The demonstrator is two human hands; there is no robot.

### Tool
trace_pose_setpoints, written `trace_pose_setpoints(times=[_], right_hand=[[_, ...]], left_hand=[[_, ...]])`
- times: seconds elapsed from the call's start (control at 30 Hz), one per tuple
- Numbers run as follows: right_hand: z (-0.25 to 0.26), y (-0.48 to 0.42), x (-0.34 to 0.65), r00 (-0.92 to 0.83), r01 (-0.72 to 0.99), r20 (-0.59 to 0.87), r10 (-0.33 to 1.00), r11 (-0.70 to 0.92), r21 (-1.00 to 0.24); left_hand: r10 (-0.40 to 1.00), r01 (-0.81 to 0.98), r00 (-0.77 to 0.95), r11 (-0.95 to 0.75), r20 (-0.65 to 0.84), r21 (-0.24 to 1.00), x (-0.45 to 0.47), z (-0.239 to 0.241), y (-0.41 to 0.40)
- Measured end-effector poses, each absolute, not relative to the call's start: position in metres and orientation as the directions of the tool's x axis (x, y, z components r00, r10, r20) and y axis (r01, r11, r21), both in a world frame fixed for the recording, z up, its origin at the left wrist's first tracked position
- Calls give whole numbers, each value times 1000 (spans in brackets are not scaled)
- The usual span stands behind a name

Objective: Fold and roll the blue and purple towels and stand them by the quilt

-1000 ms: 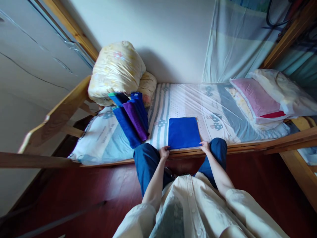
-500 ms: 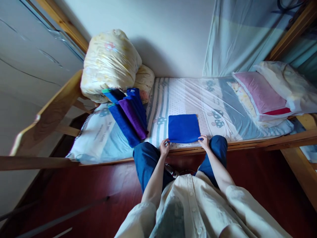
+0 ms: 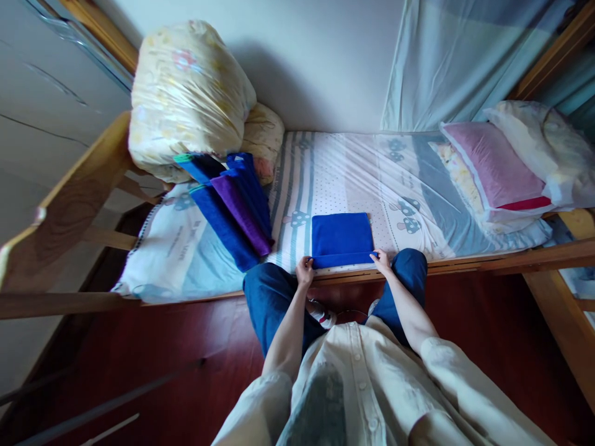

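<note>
A blue cloth (image 3: 341, 232), folded to a near square, lies flat on the bed in front of me. Its near edge is turned over into a narrow strip along the front. My left hand (image 3: 305, 271) is closed on the left end of that strip, and my right hand (image 3: 382, 260) pinches the right end. To the left lie several rolled or folded cloths: a purple cloth (image 3: 242, 214) in the middle, with a blue cloth (image 3: 223, 226) beside it.
The bed (image 3: 297, 155) has a patterned sheet and a wooden front rail (image 3: 465, 265). A bulky cream quilt (image 3: 190, 93) sits at the left end. A pink pillow (image 3: 497, 164) lies at the right. A curtain (image 3: 432, 68) hangs behind.
The cloth's near edge has been folded over away from me, making a strip along the front. Both hands still hold its corners. The camera view has shifted slightly.
</note>
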State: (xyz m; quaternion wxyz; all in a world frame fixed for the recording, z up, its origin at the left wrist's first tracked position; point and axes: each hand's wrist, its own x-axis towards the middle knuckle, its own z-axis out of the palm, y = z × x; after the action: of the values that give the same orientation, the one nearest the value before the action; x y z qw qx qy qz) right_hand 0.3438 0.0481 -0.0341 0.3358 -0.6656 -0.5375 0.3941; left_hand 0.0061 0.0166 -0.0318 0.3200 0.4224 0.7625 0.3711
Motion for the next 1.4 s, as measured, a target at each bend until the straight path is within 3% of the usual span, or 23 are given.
trace_pose_setpoints(times=[0.5,0.93,1.4], right_hand=[[-40,43,345,99,531,-200,975,-222,-818],[-46,43,345,149,712,-274,950,-295,-638],[-47,55,341,188,793,-360,914,-358,-494]], left_hand=[[843,387,-454,478,-288,788,7,-47,-2],[818,472,-488,540,-304,697,9,-53,2],[778,491,-504,615,-374,618,7,-63,9]])
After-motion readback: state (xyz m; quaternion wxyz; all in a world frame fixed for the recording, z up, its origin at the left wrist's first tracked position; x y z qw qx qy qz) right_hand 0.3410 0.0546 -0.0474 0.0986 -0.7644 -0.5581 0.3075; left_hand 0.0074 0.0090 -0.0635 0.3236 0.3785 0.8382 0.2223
